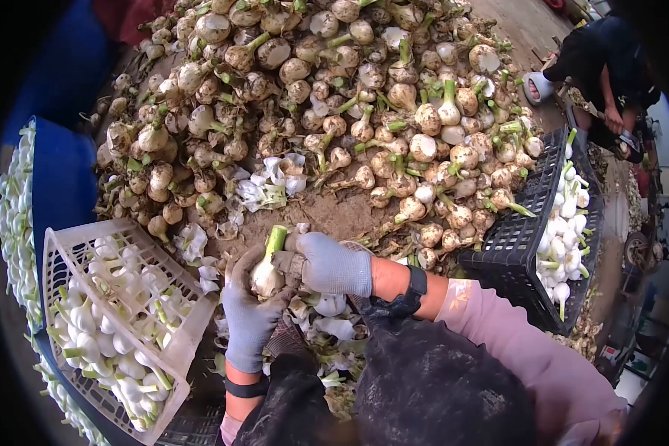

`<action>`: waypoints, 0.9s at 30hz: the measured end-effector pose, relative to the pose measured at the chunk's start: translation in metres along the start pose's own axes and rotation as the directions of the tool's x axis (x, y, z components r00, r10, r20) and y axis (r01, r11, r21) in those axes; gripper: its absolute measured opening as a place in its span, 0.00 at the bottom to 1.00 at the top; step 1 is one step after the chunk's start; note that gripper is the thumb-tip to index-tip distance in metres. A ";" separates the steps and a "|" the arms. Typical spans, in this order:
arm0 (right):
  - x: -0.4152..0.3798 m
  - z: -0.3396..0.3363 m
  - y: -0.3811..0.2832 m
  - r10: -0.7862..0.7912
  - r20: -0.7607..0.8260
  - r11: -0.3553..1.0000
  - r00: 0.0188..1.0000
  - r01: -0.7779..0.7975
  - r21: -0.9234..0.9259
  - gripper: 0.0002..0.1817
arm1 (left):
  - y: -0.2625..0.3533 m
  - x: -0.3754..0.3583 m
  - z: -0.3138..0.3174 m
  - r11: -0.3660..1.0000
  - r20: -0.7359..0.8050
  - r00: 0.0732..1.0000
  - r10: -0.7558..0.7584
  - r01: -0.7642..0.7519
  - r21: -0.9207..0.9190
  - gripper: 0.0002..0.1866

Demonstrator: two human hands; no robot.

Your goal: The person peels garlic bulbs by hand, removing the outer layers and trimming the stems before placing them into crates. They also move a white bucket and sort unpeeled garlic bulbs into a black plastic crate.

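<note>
Our left fingers (pixel 239 281) and right fingers (pixel 290 262) grip one garlic bulb (pixel 266 278). White crate (pixel 191 336) to their left; soiled garlic (pixel 424 147) heaped beyond.

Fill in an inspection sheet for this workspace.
Surface: brown ground, partly covered
Job's things: green-stemmed bulb, held; heaped soiled bulbs ahead; cleaner white bulbs in the white crate, more in the black crate
Clutter: loose peels between the legs and beside the heap
Grippers: left hand and right hand, gloved, fingers on the green-stemmed bulb
Cables: nothing seen
Surroundings: another person upper right; blue panel left
</note>
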State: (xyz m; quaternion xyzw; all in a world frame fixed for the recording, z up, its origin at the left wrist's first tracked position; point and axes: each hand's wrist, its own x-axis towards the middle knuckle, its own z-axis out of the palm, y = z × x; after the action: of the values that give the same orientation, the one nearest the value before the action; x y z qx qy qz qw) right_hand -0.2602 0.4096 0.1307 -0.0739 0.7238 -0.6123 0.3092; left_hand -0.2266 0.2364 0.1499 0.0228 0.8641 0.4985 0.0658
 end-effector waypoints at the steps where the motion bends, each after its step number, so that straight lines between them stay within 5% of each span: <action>1: 0.000 0.002 0.003 0.006 -0.002 1.000 1.000 -0.006 0.002 0.16 | 0.001 -0.002 0.001 0.996 -0.009 0.998 -0.057 0.056 -0.064 0.32; 4: 0.001 0.005 0.008 -0.119 -0.121 0.974 0.986 0.092 -0.208 0.16 | -0.007 -0.001 -0.006 0.942 0.108 0.978 -0.177 0.200 -0.270 0.34; 5: 0.000 0.004 0.008 -0.119 -0.121 0.973 0.986 0.092 -0.210 0.16 | -0.004 -0.003 -0.008 0.787 0.225 0.936 -0.269 0.349 -0.509 0.35; 6: -0.002 -0.001 -0.002 -0.109 -0.144 0.941 0.984 0.056 -0.333 0.16 | -0.005 -0.004 -0.010 0.787 0.225 0.936 -0.269 0.349 -0.509 0.35; 8: -0.002 0.000 -0.003 -0.099 -0.168 0.895 0.981 0.014 -0.445 0.16 | -0.010 -0.006 -0.013 0.029 0.419 0.841 -0.342 0.455 -0.890 0.35; 10: 0.001 0.003 0.011 -0.401 -0.226 0.805 0.888 0.224 -0.550 0.15 | -0.014 -0.011 -0.003 0.054 0.332 0.889 -0.315 0.366 -0.929 0.35; 11: 0.003 0.004 0.016 -0.402 -0.222 0.802 0.888 0.225 -0.554 0.15 | -0.014 -0.012 0.000 0.176 0.284 0.907 -0.311 0.349 -0.920 0.36; 12: 0.005 0.006 0.018 -0.251 -0.197 0.961 0.948 0.221 -0.166 0.15 | -0.013 -0.012 0.001 0.299 0.239 0.923 -0.302 0.330 -0.896 0.37; 13: 0.008 0.007 0.020 -0.121 -0.108 0.958 0.987 0.145 0.248 0.15 | -0.009 -0.010 0.001 0.485 0.201 0.938 -0.282 0.320 -0.814 0.39; 16: 0.018 0.001 0.029 0.085 -0.034 0.965 0.996 -0.074 0.252 0.15 | -0.005 -0.005 0.002 0.634 0.153 0.930 -0.335 0.342 -0.694 0.39; 17: 0.015 0.001 0.030 0.046 -0.039 0.988 0.998 -0.040 0.151 0.14 | 0.000 -0.004 -0.003 0.521 0.183 0.895 -0.408 0.393 -0.758 0.28; 18: 0.009 0.001 0.025 0.043 -0.025 0.986 0.999 -0.038 0.161 0.14 | -0.010 -0.001 -0.003 0.526 0.173 0.891 -0.419 0.394 -0.753 0.28; 21: -0.003 0.007 0.009 0.076 0.093 0.913 0.993 -0.107 0.393 0.14 | -0.049 0.007 -0.001 0.941 -0.207 0.939 -0.276 0.220 -0.257 0.17; 22: 0.000 0.008 0.020 0.061 0.052 0.951 0.997 -0.074 0.301 0.15 | -0.029 0.008 -0.001 0.883 -0.188 0.929 -0.319 0.219 -0.415 0.13; 24: 0.009 0.005 0.033 0.134 0.097 0.946 0.986 -0.157 0.285 0.17 | 0.000 0.009 -0.009 0.994 -0.097 0.990 0.107 -0.104 0.036 0.15; 26: 0.004 0.003 0.015 0.118 0.125 0.983 0.985 -0.133 0.124 0.16 | -0.025 0.005 -0.002 0.969 0.016 0.987 -0.161 0.161 -0.189 0.18; 27: 0.001 0.000 0.009 0.111 0.143 0.993 0.984 -0.104 -0.055 0.15 | -0.014 0.008 -0.008 0.807 0.145 0.927 -0.345 0.372 -0.458 0.16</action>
State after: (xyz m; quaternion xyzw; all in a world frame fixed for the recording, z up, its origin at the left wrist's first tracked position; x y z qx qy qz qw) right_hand -0.2583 0.4117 0.1221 -0.0866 0.7166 -0.5705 0.3918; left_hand -0.2351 0.2238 0.1412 -0.1441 0.7005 0.6737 0.1859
